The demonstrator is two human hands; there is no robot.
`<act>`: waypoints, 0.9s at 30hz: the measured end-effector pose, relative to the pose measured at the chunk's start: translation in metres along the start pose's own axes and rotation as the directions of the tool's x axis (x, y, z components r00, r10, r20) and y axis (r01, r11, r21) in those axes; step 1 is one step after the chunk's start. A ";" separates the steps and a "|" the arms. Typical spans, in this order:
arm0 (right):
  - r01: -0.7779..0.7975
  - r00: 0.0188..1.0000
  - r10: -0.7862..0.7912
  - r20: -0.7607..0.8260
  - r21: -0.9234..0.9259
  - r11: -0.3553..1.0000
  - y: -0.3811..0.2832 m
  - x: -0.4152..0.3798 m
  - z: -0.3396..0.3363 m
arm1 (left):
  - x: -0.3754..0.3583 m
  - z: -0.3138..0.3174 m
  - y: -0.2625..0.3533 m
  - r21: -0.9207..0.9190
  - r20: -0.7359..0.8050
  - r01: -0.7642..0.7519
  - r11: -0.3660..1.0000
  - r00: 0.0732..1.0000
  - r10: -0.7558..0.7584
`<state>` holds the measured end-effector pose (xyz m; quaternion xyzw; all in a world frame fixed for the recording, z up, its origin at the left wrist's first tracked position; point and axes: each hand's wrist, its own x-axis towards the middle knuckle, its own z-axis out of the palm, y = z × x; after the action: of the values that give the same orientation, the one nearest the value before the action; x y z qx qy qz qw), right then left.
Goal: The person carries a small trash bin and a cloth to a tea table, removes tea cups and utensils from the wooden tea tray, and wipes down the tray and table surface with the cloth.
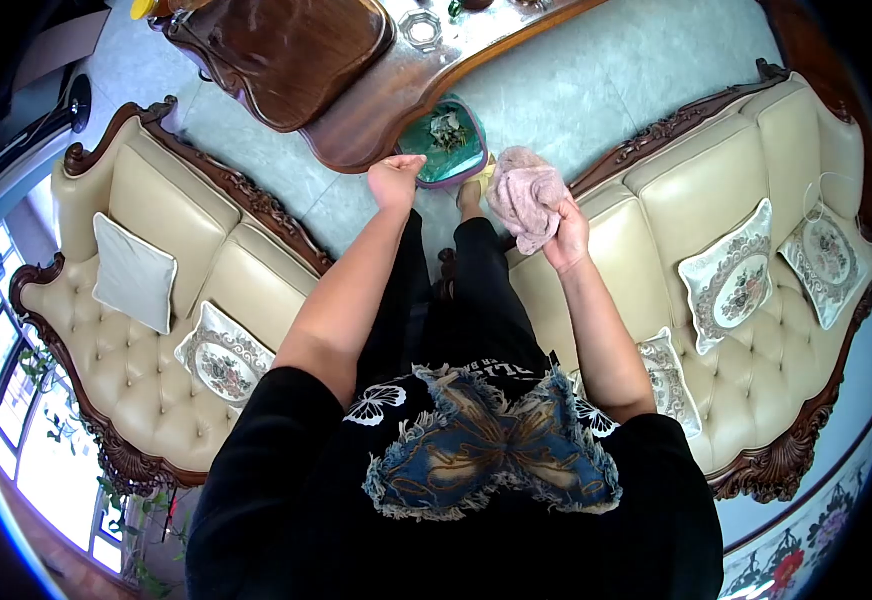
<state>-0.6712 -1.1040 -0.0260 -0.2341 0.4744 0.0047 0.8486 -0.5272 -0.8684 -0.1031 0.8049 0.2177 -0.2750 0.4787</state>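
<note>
My right hand (568, 240) is closed around a crumpled pinkish cloth (526, 200), which bunches up in front of it. My left hand (394, 182) has its fingers pressed together at the near-left edge of a trash bin (485, 150). Whatever those fingers may hold is hidden or too small to name. The bin has a purple rim and a green liner, with scraps inside. It stands on the floor just beyond my feet, by the end of the wooden table.
A dark wooden table (356, 145) with a glass ashtray (420, 30) is ahead, with a wooden chair (276, 50) at its left. Cream sofas (171, 190) with carved wooden frames flank me on both sides, bearing patterned cushions (728, 275). Pale tiles (646, 70) cover the floor.
</note>
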 end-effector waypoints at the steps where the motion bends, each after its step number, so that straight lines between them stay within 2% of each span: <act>1: -0.015 1.000 0.015 -0.013 0.010 1.000 0.003 0.001 -0.003 | 0.005 0.001 -0.003 0.060 -0.030 0.048 0.997 0.998 -0.046; 3: -0.034 0.999 0.034 -0.028 0.017 0.999 0.009 0.002 -0.008 | 0.018 0.004 -0.015 0.117 -0.063 0.102 0.988 0.993 -0.095; 5: -0.040 0.999 0.041 -0.034 0.042 0.998 0.015 0.006 -0.009 | 0.032 0.010 -0.035 0.327 -0.099 0.153 0.932 0.987 -0.127; 9: -0.051 0.994 0.055 -0.089 0.055 0.997 0.032 0.020 -0.024 | 0.038 0.020 -0.049 0.441 -0.105 0.139 0.887 0.989 -0.103; 12: -0.070 0.990 0.075 -0.117 0.040 0.997 0.043 0.026 -0.020 | 0.048 0.026 -0.064 0.496 -0.147 0.215 0.841 0.976 -0.162; 14: -0.093 0.984 0.096 -0.151 0.031 0.995 0.046 0.027 -0.015 | 0.050 0.028 -0.076 0.476 -0.046 0.022 0.879 0.999 -0.001; 15: -0.100 0.984 0.104 -0.146 0.033 0.994 0.048 0.028 -0.015 | 0.050 0.028 -0.078 0.523 -0.017 -0.020 0.852 0.999 0.033; 19: -0.110 0.990 0.108 -0.087 -0.022 0.994 0.055 0.033 -0.015 | 0.045 0.026 -0.068 0.575 -0.028 -0.056 0.816 0.996 0.088; 20: -0.112 0.990 0.110 -0.085 -0.023 0.993 0.055 0.036 -0.018 | 0.045 0.023 -0.057 0.559 0.052 0.056 0.827 0.993 -0.102; 21: -0.120 0.988 0.119 -0.098 -0.002 0.993 0.055 0.037 -0.018 | 0.046 0.022 -0.058 0.551 0.135 0.168 0.818 0.949 -0.286; 22: -0.130 0.985 0.131 -0.112 0.018 0.991 0.056 0.037 -0.018 | 0.042 0.023 -0.065 0.550 0.131 0.172 0.818 0.949 -0.287; 23: -0.133 0.985 0.134 -0.109 0.017 0.991 0.055 0.037 -0.019 | 0.035 0.026 -0.070 0.435 0.067 -0.054 0.899 0.997 0.028; 24: -0.138 0.989 0.140 -0.054 0.039 0.990 0.055 0.037 -0.016 | 0.032 0.027 -0.077 0.336 -0.037 -0.303 0.892 0.942 0.334; 25: -0.144 0.989 0.145 0.001 0.061 0.988 0.055 0.037 -0.014 | 0.024 0.024 -0.059 0.337 -0.040 -0.301 0.892 0.942 0.334; 27: -0.181 0.983 0.180 0.022 0.098 0.979 0.055 0.036 -0.011 | 0.002 0.014 -0.020 0.075 -0.028 -0.257 0.964 0.965 0.260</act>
<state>-0.6730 -1.0678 -0.0818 -0.1476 0.4880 0.0595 0.8582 -0.5411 -0.8720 -0.1234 0.8480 0.1101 -0.2025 0.4773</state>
